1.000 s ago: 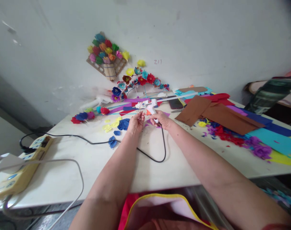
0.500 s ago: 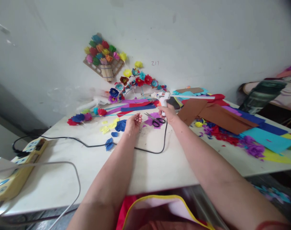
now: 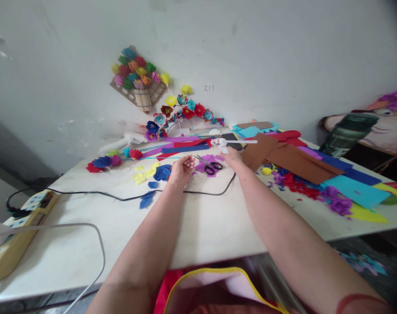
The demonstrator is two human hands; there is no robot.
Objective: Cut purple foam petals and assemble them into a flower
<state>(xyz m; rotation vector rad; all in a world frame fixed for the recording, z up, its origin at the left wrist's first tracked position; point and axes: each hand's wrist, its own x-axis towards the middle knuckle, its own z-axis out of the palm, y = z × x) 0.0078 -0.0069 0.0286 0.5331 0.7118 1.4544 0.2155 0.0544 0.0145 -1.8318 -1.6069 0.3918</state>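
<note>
My right hand is closed around the handle of a white hot glue gun, low over the table. A long white glue stick pokes out of its back end. My left hand is closed with the fingertips pinched together; what they hold is too small to make out. A thin light-blue stem reaches up to these fingers, but I cannot tell whether they grip it. Between my hands, black-handled scissors lie on purple paper pieces. Blue petals and yellow petals lie left of my left hand.
A black cord crosses the table from a yellow power strip. Brown sheets, coloured paper and scraps cover the right side. Paper flowers lie at left; more stand by the wall. A dark green bottle stands far right.
My right hand has brought the glue gun lower, tipping it so the glue stick points differently. The cord has shifted with it. My left hand stays pinched in about the same place.
</note>
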